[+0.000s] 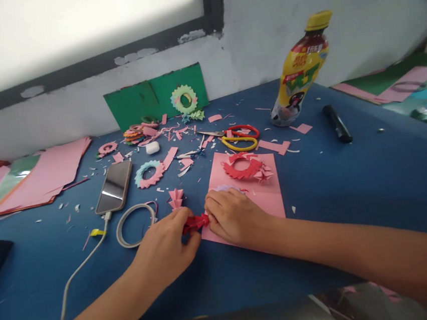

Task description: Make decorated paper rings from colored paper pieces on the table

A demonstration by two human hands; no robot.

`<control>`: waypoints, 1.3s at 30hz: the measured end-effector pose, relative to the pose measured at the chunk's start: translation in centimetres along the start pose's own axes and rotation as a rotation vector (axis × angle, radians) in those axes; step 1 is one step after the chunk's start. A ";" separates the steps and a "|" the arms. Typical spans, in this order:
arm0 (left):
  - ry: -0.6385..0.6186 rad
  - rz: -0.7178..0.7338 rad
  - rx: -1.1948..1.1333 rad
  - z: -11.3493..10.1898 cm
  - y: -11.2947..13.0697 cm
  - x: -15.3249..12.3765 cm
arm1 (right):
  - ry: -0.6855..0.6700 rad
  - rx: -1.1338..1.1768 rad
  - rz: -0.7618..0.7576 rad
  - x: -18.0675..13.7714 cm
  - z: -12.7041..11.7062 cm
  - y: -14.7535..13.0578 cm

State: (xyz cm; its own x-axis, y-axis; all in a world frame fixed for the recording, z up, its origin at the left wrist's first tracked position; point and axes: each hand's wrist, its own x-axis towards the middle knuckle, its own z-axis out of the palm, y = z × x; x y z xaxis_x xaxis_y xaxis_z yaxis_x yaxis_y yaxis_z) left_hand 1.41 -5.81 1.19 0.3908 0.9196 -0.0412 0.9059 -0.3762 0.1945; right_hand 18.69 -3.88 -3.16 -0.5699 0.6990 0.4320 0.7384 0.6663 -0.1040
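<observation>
Red folded paper pinched by left hand, right hand; tape roll beside, scissors beyond.

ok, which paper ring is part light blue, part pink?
The two-tone ring just right of the phone. The pale ring by the green board is mostly green; the red ring shows no blue.

An indoor papercraft workspace: scissors and cut scraps lie on the surface beyond the right hand, a folded ring and pink sheets beyond the left hand.
</observation>
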 end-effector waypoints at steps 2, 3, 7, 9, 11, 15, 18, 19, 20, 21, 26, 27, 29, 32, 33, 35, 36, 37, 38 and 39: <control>0.006 0.000 -0.038 0.1 0.0 0.0 | -0.002 -0.003 -0.002 0.1 0.0 0.0; 0.006 0.001 -0.057 0.1 0.0 -0.1 | -0.004 -0.005 -0.005 0.1 0.0 0.0; -0.004 -0.009 -0.084 0.2 0.0 0.0 | -0.019 -0.006 -0.003 0.1 0.0 0.0; -0.017 -0.016 -0.063 0.1 0.0 0.0 | -0.026 -0.006 -0.001 0.0 0.1 0.0; -0.023 -0.022 -0.016 -0.1 0.0 -0.1 | -0.031 -0.004 0.000 0.0 0.1 0.0; 0.055 0.032 0.090 -0.8 0.1 -0.1 | -0.036 -0.002 0.000 0.0 0.0 -0.1; 0.143 0.110 0.063 -1.2 0.4 0.1 | -0.037 0.010 -0.004 0.0 0.0 0.0; 0.140 0.117 0.033 -1.3 0.6 0.3 | -0.038 0.014 -0.003 0.0 0.0 0.0; 0.111 0.110 -0.005 -1.3 0.7 0.5 | -0.039 0.015 -0.002 0.0 0.0 0.0; 0.064 0.093 -0.049 -1.3 0.8 0.6 | -0.041 0.015 -0.001 0.0 0.0 0.0; -0.102 0.024 -0.267 -1.2 0.8 1.3 | -0.053 0.015 -0.003 -0.1 -0.1 0.0; -0.102 0.020 -0.298 -1.2 0.7 1.4 | -0.053 0.011 -0.003 -0.1 -0.1 0.0; -0.109 0.010 -0.336 -1.1 0.5 1.5 | -0.057 0.003 -0.004 -0.1 -0.1 0.0; -0.109 0.003 -0.346 -0.9 0.3 1.9 | -0.066 0.006 0.000 0.0 -0.3 0.0; -0.110 0.009 -0.339 -0.8 0.2 2.0 | -0.070 0.011 0.003 0.0 -0.4 0.0; -0.119 0.035 -0.296 -1.0 0.3 2.4 | -0.079 0.018 0.007 0.0 -0.5 0.0; -0.126 0.053 -0.264 -1.1 0.4 2.5 | -0.085 0.020 0.008 0.0 -0.5 0.0; -0.132 0.069 -0.231 -1.4 0.4 2.6 | -0.088 0.021 0.009 0.0 -0.5 0.0; -0.141 0.083 -0.199 -1.6 0.5 2.8 | -0.089 0.021 0.009 0.0 -0.5 0.0; -0.149 0.094 -0.170 -1.8 0.7 2.9 | -0.087 0.020 0.008 0.0 -0.5 0.0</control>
State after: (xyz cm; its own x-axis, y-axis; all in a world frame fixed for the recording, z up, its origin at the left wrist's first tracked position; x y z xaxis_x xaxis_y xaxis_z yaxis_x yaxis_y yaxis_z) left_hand 2.83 -3.20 2.98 0.5036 0.8496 -0.1567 0.8286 -0.4238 0.3658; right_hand 18.90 -3.99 -2.75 -0.5940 0.7234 0.3519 0.7359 0.6654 -0.1256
